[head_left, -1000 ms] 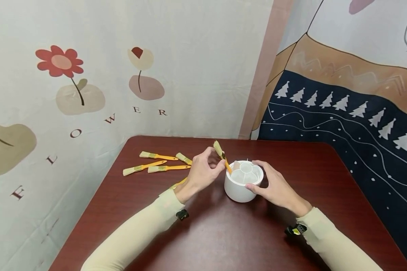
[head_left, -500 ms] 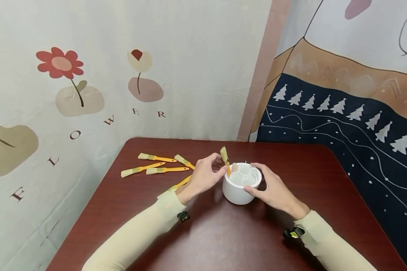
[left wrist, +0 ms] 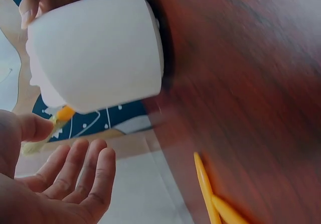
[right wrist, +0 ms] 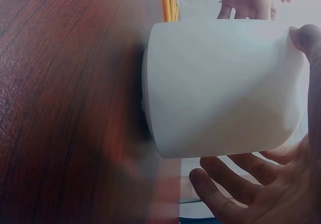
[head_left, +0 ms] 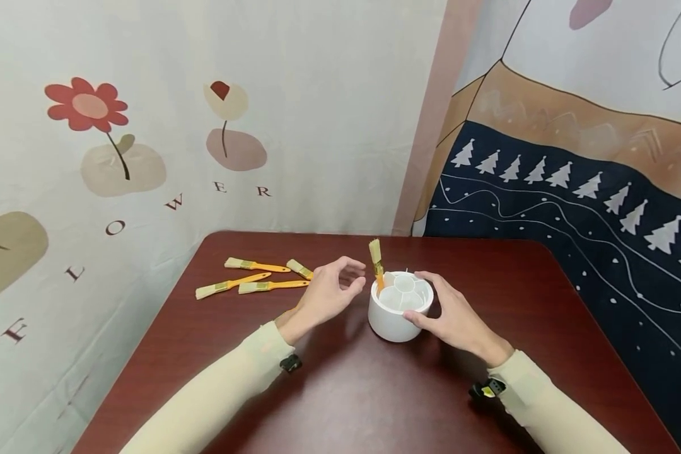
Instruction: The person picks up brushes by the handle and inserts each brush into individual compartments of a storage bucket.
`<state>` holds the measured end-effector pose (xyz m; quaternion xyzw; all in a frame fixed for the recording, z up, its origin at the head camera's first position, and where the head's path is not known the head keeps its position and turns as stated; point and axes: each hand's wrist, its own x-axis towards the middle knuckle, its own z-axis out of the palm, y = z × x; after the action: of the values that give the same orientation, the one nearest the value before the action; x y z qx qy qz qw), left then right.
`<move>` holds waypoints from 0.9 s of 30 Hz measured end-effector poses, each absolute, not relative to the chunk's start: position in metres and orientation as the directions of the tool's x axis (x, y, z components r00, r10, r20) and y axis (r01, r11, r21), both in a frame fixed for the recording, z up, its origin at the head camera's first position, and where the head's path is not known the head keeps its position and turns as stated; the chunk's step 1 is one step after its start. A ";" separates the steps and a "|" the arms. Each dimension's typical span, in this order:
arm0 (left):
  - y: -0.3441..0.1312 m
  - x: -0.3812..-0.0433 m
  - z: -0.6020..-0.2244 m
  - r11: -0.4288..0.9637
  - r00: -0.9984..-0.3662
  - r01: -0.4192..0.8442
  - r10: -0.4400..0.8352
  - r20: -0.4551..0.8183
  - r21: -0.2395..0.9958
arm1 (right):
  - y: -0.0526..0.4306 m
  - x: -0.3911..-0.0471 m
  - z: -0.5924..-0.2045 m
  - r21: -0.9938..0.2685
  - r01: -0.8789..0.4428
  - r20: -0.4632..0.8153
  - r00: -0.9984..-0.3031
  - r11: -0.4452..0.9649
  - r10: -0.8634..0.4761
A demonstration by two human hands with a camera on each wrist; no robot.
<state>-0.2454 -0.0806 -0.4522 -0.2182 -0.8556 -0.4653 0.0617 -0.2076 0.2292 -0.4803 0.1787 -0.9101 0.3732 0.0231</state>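
A white round holder (head_left: 398, 321), divided inside into compartments, stands on the table. My right hand (head_left: 459, 313) grips its right side, thumb at the near rim and fingers at the far rim; the right wrist view shows the thumb (right wrist: 307, 37) at the rim. One paintbrush (head_left: 376, 258) with a yellow handle stands bristles up in a left compartment, its handle's lower end hidden inside. My left hand (head_left: 329, 293) is just left of this brush, fingers apart and holding nothing. In the left wrist view its fingers (left wrist: 83, 176) spread below the holder (left wrist: 100, 48).
Several more yellow-handled paintbrushes (head_left: 269, 286) lie on the dark red table (head_left: 340, 403) at the left, one partly hidden behind my left wrist. A curtain with printed flowers (head_left: 318, 126) hangs behind the table, and a dark blue tree-patterned cloth (head_left: 522, 246) hangs at the right.
The left hand has lowered the brush's handle into the holder, let go of it and drawn away to the left. The brush now stands more upright. The right hand keeps its grip.
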 end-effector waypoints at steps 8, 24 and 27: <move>-0.112 -0.250 -0.449 0.560 -0.914 0.401 0.304 0.270 0.725 | 0.230 -0.211 -0.478 -0.668 -0.330 0.157 -0.939 0.667 -0.307; -0.178 -0.245 -0.473 0.722 -0.945 0.323 0.278 0.172 0.612 | 0.230 -0.211 -0.478 -0.658 -0.336 0.160 -0.937 0.674 -0.311; -0.188 -0.241 -0.477 0.757 -0.946 0.318 0.291 0.141 0.571 | 0.230 -0.211 -0.478 -0.656 -0.335 0.158 -0.937 0.677 -0.310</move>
<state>-0.2410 -0.1884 -0.4774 -0.1622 -0.9370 -0.3086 0.0219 -0.2110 0.2298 -0.4783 0.1761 -0.9155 0.3613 0.0170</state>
